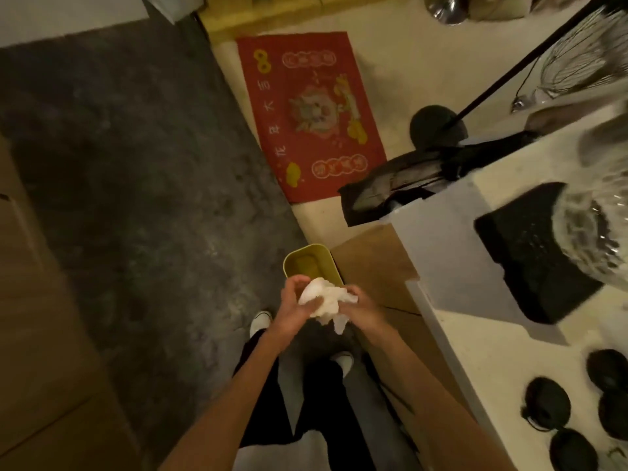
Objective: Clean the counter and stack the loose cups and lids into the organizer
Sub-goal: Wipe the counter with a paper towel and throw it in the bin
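A crumpled white paper towel (pixel 323 299) is held between my left hand (pixel 295 304) and my right hand (pixel 365 305), both closed on it. My hands hover just above the near rim of a small yellow-green bin (pixel 307 260) that stands open on the floor. Several black lids (pixel 547 402) lie on the white counter (pixel 482 362) at the lower right. A black organizer (pixel 530 253) sits further along the counter, with a blurred stack of clear cups (pixel 591 226) at its right side.
A red printed mat (pixel 312 113) lies on the pale floor ahead, beside a dark grey rug (pixel 136 164). A black bag (pixel 401 188) and a round black stand base (pixel 436 125) sit by the counter's far end. A brown cardboard panel (pixel 377 266) leans against the counter.
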Tool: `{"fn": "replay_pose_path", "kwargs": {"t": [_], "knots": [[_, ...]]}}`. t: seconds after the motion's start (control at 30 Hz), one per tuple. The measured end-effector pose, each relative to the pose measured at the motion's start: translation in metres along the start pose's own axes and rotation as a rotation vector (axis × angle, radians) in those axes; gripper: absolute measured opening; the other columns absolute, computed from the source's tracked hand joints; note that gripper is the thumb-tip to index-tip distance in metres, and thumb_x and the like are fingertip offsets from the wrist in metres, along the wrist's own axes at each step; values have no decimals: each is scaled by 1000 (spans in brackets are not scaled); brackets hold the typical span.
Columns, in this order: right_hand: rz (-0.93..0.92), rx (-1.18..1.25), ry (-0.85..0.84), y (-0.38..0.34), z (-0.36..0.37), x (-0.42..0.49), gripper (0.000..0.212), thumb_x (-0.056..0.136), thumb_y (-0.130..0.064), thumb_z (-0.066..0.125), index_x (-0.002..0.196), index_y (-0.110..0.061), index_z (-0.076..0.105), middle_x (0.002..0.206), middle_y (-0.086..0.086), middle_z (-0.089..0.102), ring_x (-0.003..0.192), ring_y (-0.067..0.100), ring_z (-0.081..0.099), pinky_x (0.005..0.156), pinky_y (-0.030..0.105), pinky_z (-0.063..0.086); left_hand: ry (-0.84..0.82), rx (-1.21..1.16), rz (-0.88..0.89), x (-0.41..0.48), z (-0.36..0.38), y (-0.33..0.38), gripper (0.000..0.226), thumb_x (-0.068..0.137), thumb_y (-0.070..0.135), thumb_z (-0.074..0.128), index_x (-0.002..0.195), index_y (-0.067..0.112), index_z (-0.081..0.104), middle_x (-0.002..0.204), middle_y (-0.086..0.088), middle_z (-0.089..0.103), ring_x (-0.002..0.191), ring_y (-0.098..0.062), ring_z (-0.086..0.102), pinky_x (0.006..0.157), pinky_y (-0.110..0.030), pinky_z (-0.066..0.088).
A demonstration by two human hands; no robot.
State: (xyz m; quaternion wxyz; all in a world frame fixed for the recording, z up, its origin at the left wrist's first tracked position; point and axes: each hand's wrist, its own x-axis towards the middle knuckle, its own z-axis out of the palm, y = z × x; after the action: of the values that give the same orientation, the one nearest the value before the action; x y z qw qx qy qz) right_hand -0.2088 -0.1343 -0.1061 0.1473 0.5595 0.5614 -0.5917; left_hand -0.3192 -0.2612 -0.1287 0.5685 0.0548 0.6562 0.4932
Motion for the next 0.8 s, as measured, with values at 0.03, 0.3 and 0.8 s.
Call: {"fn": "replay_pose_path", "kwargs": {"t": [0.03,0.3,0.8], "knots": [[58,14,65,6,6,23,31,89,-15,69,117,-16,56,119,9,62,100,19,59,89,36,51,0,59,25,18,-4,-7,39,87,10,72,114,30,53,126,-7,46,114,-26,56,95,-37,57],[-48,-246,256,109,59,214,28,89,-16,68,115,-8,60,109,10,67,95,17,63,73,14,47,-14,600,224,197,-18,-128,22,91,-4,57,103,13,66,117,-15,58,107,-30,56,89,-30,43],[-93,-552,322,271,92,436,63,81,-12,74,136,-13,43,140,13,39,124,31,48,95,34,44,-441,1488,309,407,-1,-292,62,94,21,59,151,20,34,163,-10,21,151,-33,13,121,-55,25]]}}
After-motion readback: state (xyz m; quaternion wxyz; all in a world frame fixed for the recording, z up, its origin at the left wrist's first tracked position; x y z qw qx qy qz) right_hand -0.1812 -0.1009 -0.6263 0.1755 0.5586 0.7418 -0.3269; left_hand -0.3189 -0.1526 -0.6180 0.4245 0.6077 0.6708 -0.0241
